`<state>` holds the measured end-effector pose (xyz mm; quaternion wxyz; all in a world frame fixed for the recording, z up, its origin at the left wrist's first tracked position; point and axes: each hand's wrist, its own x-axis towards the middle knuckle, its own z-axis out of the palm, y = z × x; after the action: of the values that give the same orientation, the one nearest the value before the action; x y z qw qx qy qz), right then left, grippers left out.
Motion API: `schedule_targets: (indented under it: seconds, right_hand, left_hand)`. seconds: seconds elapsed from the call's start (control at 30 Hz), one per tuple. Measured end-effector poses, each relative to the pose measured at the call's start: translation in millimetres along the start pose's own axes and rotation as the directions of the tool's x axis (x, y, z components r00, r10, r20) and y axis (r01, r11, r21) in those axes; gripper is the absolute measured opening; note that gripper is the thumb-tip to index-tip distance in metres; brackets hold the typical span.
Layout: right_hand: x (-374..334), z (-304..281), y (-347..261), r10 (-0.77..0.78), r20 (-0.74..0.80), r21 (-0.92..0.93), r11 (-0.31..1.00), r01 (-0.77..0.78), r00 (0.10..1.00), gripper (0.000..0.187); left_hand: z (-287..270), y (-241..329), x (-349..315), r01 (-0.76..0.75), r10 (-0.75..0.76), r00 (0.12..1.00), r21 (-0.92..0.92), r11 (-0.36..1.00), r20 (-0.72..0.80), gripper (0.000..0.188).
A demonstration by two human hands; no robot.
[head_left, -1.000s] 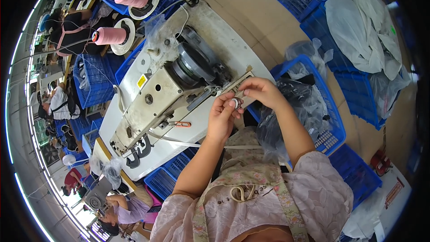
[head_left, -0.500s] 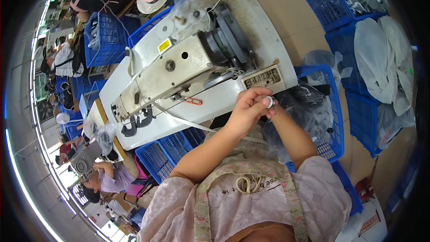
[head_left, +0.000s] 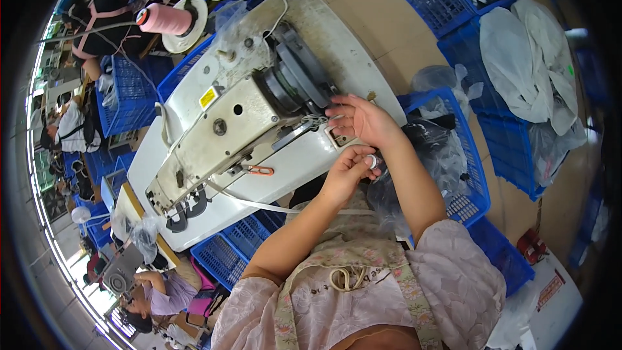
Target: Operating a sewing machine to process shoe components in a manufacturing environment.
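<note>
My left hand (head_left: 350,174) is closed, pinching a small silver bobbin (head_left: 372,161) between thumb and fingers above the front edge of the machine table. My right hand (head_left: 368,123) reaches past it with fingers stretched out and apart, holding nothing that I can see. Its fingertips are close to the handwheel (head_left: 299,68) of the sewing machine (head_left: 220,123) and partly cover the panel on the tabletop (head_left: 350,48). A pale strap (head_left: 259,205) runs from under the machine head towards my apron. An orange-handled tool (head_left: 261,170) lies beside the machine head.
Cones of pink thread (head_left: 167,19) stand at the far left. A blue basket (head_left: 476,175) with dark plastic bags is by my right arm; stacked blue crates (head_left: 499,136) stand further right. Another blue basket (head_left: 220,256) sits below the table. A person in lilac (head_left: 170,293) is at the left.
My right hand has left the bobbin and moved forward to the handwheel side, its fingers opening. My left hand keeps the bobbin. The whole view has shifted slightly.
</note>
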<state>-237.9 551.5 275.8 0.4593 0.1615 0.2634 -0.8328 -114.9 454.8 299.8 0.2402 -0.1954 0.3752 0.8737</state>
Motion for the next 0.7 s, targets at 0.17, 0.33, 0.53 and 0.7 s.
schedule_targets:
  seconds: [0.17, 0.33, 0.53, 0.7]
  right_hand:
    - [25.9, -32.9, -10.7, -0.295, -0.163, -0.401, 0.892, 0.210, 0.941, 0.029]
    - [54.7, -51.3, 13.5, -0.641, -0.010, -0.998, 0.053, 0.031, 0.767, 0.026]
    - [41.2, -36.2, -0.5, -0.606, 0.043, -0.993, -0.113, -0.033, 0.794, 0.026]
    - [30.2, -15.3, -15.5, -0.589, 0.115, -0.983, -0.185, 0.004, 0.800, 0.021]
  left_hand:
    - [-9.9, -14.8, 28.8, -0.001, 0.009, 0.999, 0.241, 0.971, -0.035, 0.022]
    - [-13.9, -21.2, 42.6, 0.025, -0.005, 0.998, 0.316, 0.949, -0.064, 0.023]
    - [-18.6, -17.5, 45.0, 0.017, 0.023, 0.993, 0.332, 0.943, -0.117, 0.022]
    - [-14.5, -10.1, 47.3, -0.064, 0.094, 0.992, 0.308, 0.949, -0.084, 0.021]
